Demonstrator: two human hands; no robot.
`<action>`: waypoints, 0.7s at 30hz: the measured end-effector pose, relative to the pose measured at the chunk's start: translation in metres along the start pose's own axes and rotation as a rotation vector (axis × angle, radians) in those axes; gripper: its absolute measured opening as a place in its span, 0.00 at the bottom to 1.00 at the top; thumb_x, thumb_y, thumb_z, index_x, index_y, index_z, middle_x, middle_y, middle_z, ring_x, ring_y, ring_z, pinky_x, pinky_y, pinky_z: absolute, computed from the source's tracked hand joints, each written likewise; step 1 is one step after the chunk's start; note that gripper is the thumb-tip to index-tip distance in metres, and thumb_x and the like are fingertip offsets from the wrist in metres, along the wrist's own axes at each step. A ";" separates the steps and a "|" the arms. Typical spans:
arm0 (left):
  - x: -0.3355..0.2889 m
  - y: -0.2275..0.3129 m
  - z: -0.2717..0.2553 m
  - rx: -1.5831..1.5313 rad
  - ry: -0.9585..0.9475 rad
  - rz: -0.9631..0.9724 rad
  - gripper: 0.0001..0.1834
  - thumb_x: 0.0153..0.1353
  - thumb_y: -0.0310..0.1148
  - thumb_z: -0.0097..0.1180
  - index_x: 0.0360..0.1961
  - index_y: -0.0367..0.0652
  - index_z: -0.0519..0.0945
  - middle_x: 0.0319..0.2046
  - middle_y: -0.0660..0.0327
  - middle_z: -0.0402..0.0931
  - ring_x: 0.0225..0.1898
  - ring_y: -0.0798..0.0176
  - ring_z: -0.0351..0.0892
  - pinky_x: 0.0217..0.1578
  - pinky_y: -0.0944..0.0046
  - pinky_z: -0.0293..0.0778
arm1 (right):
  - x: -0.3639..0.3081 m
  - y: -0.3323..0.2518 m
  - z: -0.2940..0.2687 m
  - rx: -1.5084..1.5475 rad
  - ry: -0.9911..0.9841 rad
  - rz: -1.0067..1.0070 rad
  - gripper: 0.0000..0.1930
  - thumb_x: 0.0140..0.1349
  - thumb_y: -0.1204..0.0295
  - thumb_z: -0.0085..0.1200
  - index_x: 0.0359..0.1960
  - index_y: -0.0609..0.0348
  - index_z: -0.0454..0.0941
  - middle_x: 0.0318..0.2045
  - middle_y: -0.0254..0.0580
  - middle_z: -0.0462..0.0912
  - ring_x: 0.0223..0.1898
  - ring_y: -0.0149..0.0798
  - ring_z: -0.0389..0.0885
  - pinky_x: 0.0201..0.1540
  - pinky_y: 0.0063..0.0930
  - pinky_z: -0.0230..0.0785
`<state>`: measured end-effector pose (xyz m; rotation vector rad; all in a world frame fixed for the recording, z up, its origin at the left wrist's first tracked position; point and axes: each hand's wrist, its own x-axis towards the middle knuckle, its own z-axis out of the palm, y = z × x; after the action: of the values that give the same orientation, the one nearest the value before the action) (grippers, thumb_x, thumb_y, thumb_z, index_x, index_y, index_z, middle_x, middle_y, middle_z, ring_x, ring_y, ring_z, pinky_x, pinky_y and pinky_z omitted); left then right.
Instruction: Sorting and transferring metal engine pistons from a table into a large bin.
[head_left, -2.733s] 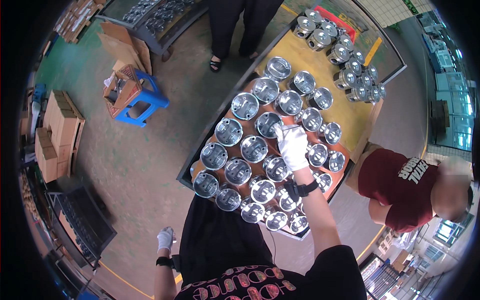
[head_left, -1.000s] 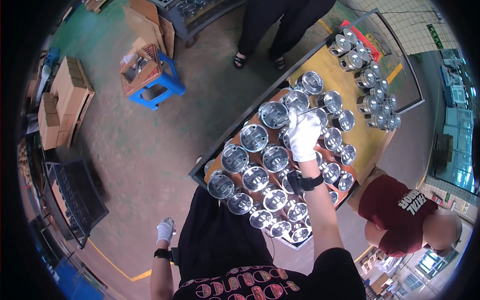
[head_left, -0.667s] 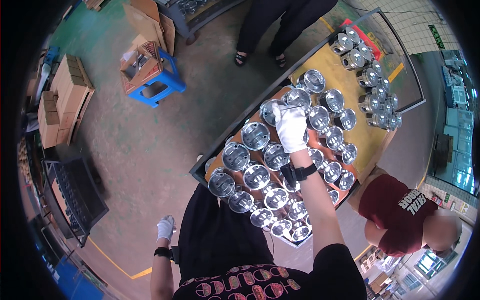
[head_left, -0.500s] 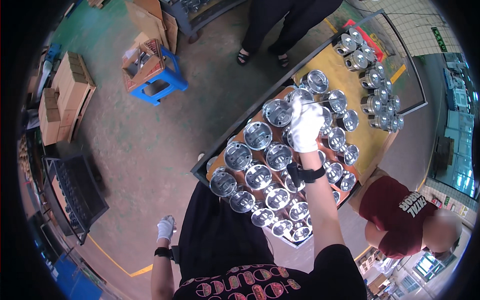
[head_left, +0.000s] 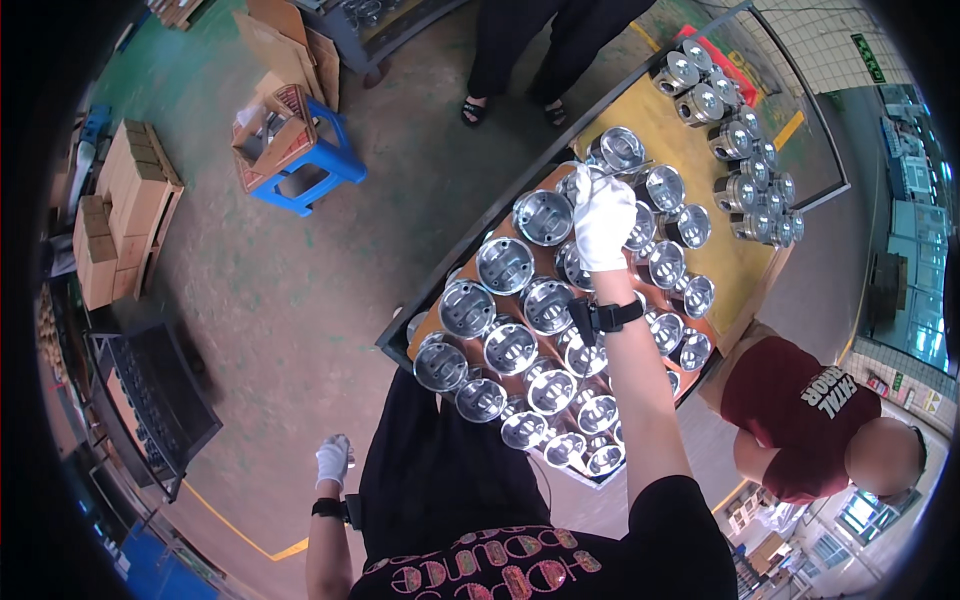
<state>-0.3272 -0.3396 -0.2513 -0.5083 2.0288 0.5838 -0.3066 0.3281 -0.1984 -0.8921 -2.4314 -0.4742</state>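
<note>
My right hand (head_left: 605, 225), in a white glove, reaches over the far part of a group of silver metal pistons (head_left: 505, 265). Its fingers are closed around a thin metal rod (head_left: 632, 167), whose tip points right, over the piston tops. Most of the rod is hidden by the glove. The pistons stand in rows on a brown sheet, their round, shiny crowns facing up. Low at my side, away from the cart, hangs my left hand (head_left: 333, 460), also gloved. Its fingers are curled in, and what they may hold cannot be made out.
The pistons stand on a dark-framed cart (head_left: 440, 285) with a yellow board (head_left: 655, 125); more pistons (head_left: 735, 140) stand at its far right. A person in a dark red shirt (head_left: 790, 400) is at the right; another person's legs (head_left: 510, 50) are beyond. A blue stool (head_left: 315, 170) bears a carton.
The view has shifted slightly. My right hand with the rod stays over the far pistons, the rod now tilted differently. My left hand still hangs low.
</note>
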 end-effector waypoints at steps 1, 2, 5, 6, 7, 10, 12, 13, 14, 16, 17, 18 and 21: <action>0.000 0.001 0.001 -0.015 -0.002 -0.008 0.14 0.68 0.39 0.46 0.41 0.39 0.78 0.24 0.57 0.79 0.20 0.63 0.79 0.23 0.63 0.76 | 0.001 0.001 -0.004 0.034 0.003 0.000 0.21 0.67 0.54 0.51 0.23 0.59 0.75 0.20 0.48 0.75 0.28 0.49 0.77 0.27 0.41 0.69; 0.000 0.001 0.002 -0.011 -0.004 -0.008 0.14 0.68 0.39 0.46 0.41 0.39 0.78 0.24 0.57 0.79 0.20 0.63 0.79 0.23 0.63 0.76 | 0.001 0.001 -0.006 0.069 0.007 0.000 0.22 0.67 0.53 0.51 0.23 0.59 0.75 0.20 0.49 0.75 0.28 0.49 0.78 0.26 0.41 0.69; 0.003 -0.003 0.000 -0.026 0.002 -0.016 0.14 0.67 0.38 0.46 0.41 0.39 0.78 0.24 0.56 0.79 0.20 0.63 0.78 0.22 0.63 0.76 | -0.006 -0.004 0.007 -0.085 -0.116 0.027 0.25 0.68 0.51 0.48 0.25 0.62 0.76 0.20 0.53 0.75 0.26 0.50 0.78 0.23 0.45 0.67; 0.005 -0.005 -0.001 -0.056 -0.006 -0.021 0.14 0.67 0.38 0.46 0.41 0.39 0.78 0.24 0.56 0.79 0.20 0.63 0.78 0.22 0.63 0.75 | -0.009 -0.006 0.010 -0.084 -0.117 0.031 0.25 0.68 0.51 0.48 0.25 0.62 0.76 0.20 0.53 0.75 0.26 0.50 0.78 0.23 0.45 0.67; 0.005 -0.005 -0.001 -0.087 -0.017 -0.027 0.14 0.67 0.38 0.46 0.40 0.39 0.78 0.24 0.56 0.79 0.20 0.63 0.78 0.21 0.63 0.75 | -0.011 -0.007 0.011 -0.103 -0.150 0.025 0.27 0.68 0.49 0.46 0.26 0.64 0.77 0.20 0.54 0.75 0.25 0.50 0.77 0.20 0.46 0.66; 0.007 -0.002 0.002 -0.074 -0.021 -0.025 0.14 0.67 0.38 0.47 0.41 0.38 0.78 0.25 0.56 0.79 0.21 0.63 0.78 0.22 0.63 0.76 | -0.017 0.001 0.018 -0.039 -0.131 -0.117 0.34 0.69 0.44 0.41 0.27 0.69 0.77 0.21 0.57 0.75 0.21 0.51 0.76 0.17 0.48 0.63; 0.010 0.000 0.005 -0.058 -0.023 0.007 0.12 0.67 0.38 0.47 0.39 0.40 0.76 0.24 0.56 0.77 0.18 0.62 0.75 0.20 0.62 0.74 | -0.019 0.004 0.022 -0.061 -0.204 -0.016 0.33 0.69 0.44 0.40 0.28 0.69 0.78 0.20 0.57 0.75 0.22 0.51 0.77 0.17 0.48 0.64; 0.013 -0.002 0.004 -0.046 -0.017 0.034 0.11 0.67 0.38 0.48 0.38 0.42 0.74 0.23 0.55 0.75 0.15 0.61 0.73 0.17 0.61 0.73 | -0.017 0.001 0.020 -0.059 -0.203 -0.010 0.33 0.69 0.44 0.40 0.28 0.69 0.78 0.20 0.57 0.75 0.22 0.51 0.77 0.17 0.48 0.64; 0.013 -0.006 0.002 -0.042 -0.014 0.038 0.11 0.67 0.38 0.48 0.38 0.42 0.74 0.23 0.55 0.75 0.15 0.61 0.73 0.17 0.61 0.73 | -0.015 -0.002 0.017 -0.079 -0.204 0.028 0.32 0.69 0.45 0.41 0.27 0.67 0.78 0.21 0.56 0.76 0.23 0.50 0.77 0.19 0.46 0.66; 0.014 -0.012 -0.004 -0.034 -0.009 0.038 0.12 0.67 0.38 0.48 0.39 0.40 0.74 0.23 0.55 0.76 0.16 0.61 0.74 0.17 0.61 0.74 | -0.006 0.000 0.007 -0.095 -0.202 0.073 0.30 0.69 0.46 0.42 0.26 0.65 0.78 0.21 0.54 0.76 0.23 0.49 0.78 0.20 0.44 0.68; 0.011 -0.004 0.000 -0.033 -0.013 0.047 0.12 0.67 0.38 0.48 0.39 0.40 0.74 0.23 0.55 0.76 0.16 0.61 0.74 0.17 0.61 0.74 | 0.003 0.012 -0.006 0.029 -0.124 0.128 0.28 0.69 0.48 0.44 0.24 0.63 0.77 0.21 0.53 0.76 0.23 0.48 0.78 0.22 0.40 0.69; 0.004 0.002 0.003 -0.023 0.001 0.026 0.12 0.67 0.38 0.48 0.39 0.39 0.75 0.23 0.55 0.76 0.16 0.61 0.75 0.18 0.61 0.74 | 0.013 0.024 -0.019 0.154 -0.045 0.182 0.26 0.69 0.50 0.46 0.23 0.60 0.77 0.21 0.51 0.77 0.23 0.46 0.78 0.24 0.37 0.71; 0.000 0.015 0.005 -0.002 -0.003 -0.004 0.13 0.68 0.38 0.47 0.39 0.38 0.75 0.22 0.55 0.77 0.17 0.61 0.75 0.18 0.61 0.74 | 0.026 0.063 -0.040 0.292 0.017 0.263 0.18 0.67 0.57 0.53 0.24 0.57 0.77 0.21 0.49 0.77 0.22 0.49 0.76 0.27 0.38 0.69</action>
<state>-0.3323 -0.3241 -0.2504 -0.5121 2.0241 0.5834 -0.2683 0.3677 -0.1419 -1.0504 -2.2464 -0.0293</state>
